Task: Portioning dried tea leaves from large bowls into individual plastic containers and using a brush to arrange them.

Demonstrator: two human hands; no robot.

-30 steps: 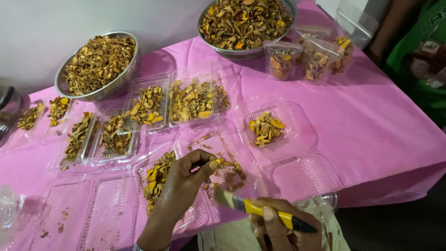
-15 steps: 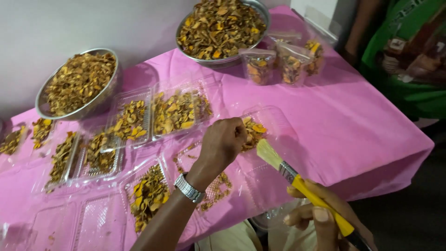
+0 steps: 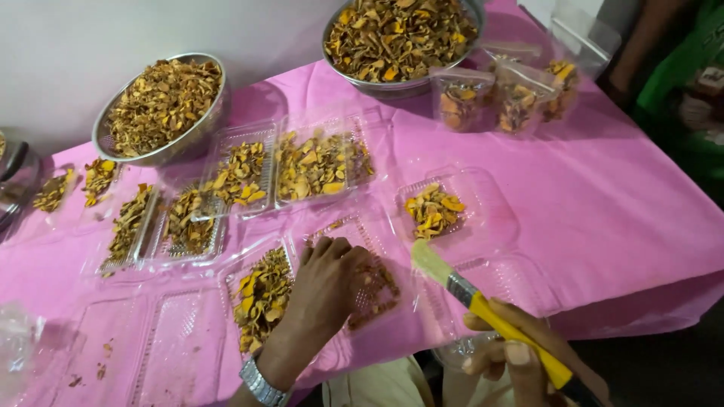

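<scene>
My left hand [image 3: 326, 283], a metal watch on its wrist, rests fingers down on a clear plastic clamshell tray [image 3: 354, 234] holding dried yellow-brown slices; what the fingers pinch is hidden. My right hand [image 3: 513, 358] grips the yellow handle of a flat brush [image 3: 452, 283], bristles pointing up-left toward another clear tray with a small heap of slices [image 3: 434, 209]. A further tray of slices [image 3: 260, 298] lies just left of my left hand.
Two steel bowls of dried slices stand at the back, one left [image 3: 162, 105], one centre [image 3: 400, 34]. Filled clear bags [image 3: 501, 102] stand beside it. Several open trays cover the pink cloth [image 3: 618, 218]. A person in green [image 3: 686, 83] stands at the right.
My left hand came back from the right-hand tray to the near one. The brush in my right hand swung up, then settled low at the right. The camera shifted.
</scene>
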